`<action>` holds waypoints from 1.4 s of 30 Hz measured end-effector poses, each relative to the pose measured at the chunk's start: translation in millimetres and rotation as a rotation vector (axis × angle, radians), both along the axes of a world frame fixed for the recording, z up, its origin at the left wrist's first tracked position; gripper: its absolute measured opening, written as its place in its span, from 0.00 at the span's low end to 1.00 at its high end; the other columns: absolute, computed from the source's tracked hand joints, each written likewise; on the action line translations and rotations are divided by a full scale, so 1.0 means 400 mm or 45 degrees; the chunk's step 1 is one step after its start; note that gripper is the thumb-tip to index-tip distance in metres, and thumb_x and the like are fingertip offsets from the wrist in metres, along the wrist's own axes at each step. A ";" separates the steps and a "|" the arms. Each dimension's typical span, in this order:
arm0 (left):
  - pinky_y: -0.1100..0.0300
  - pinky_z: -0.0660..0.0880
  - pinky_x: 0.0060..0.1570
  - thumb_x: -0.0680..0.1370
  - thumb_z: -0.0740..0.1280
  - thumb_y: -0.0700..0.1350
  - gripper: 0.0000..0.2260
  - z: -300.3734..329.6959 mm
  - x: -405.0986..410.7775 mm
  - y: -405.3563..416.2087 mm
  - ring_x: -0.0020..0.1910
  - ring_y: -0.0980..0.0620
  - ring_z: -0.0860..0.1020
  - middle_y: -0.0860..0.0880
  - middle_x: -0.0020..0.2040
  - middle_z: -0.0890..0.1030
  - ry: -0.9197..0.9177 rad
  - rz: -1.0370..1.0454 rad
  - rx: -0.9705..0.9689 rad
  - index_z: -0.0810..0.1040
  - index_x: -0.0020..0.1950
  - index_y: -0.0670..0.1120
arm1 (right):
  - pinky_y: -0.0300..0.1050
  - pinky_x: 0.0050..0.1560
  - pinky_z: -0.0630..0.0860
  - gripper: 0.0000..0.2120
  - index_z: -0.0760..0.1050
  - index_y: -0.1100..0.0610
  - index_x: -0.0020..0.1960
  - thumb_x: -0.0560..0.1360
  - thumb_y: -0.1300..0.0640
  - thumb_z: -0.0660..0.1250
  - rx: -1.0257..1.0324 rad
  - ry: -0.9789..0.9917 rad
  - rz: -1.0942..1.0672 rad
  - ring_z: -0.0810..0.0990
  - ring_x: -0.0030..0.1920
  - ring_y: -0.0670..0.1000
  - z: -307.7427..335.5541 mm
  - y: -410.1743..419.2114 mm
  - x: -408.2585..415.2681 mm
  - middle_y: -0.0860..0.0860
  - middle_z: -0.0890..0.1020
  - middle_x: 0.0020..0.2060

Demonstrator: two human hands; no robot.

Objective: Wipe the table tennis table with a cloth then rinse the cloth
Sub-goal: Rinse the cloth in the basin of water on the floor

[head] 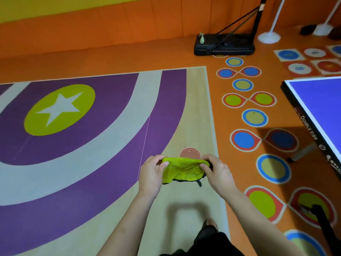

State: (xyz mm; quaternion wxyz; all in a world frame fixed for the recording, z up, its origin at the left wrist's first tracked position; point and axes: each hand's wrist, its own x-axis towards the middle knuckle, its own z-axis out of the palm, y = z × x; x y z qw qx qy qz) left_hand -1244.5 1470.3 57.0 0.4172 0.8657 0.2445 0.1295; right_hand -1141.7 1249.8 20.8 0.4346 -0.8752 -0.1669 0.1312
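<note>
I hold the yellow-green microfibre cloth stretched between my two hands, my left hand pinching one end and my right hand pinching the other, fingers curled into the fabric. I stand over the floor, with a small pink bowl just beyond the cloth; whether it holds water I cannot tell. The blue table tennis table sits well apart on my right. I judge the wiping over or not yet begun, the rinse unfinished.

Both hands, left and right, extended forward, fingers pinching.
</note>
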 end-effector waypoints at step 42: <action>0.56 0.74 0.41 0.80 0.67 0.48 0.03 -1.542 0.807 0.635 0.40 0.53 0.79 0.56 0.39 0.80 0.330 -1.249 0.083 0.79 0.53 0.53 | 0.49 0.44 0.77 0.07 0.76 0.47 0.56 0.84 0.58 0.63 -0.121 0.289 -0.886 0.82 0.44 0.55 -1.461 0.586 0.321 0.48 0.82 0.42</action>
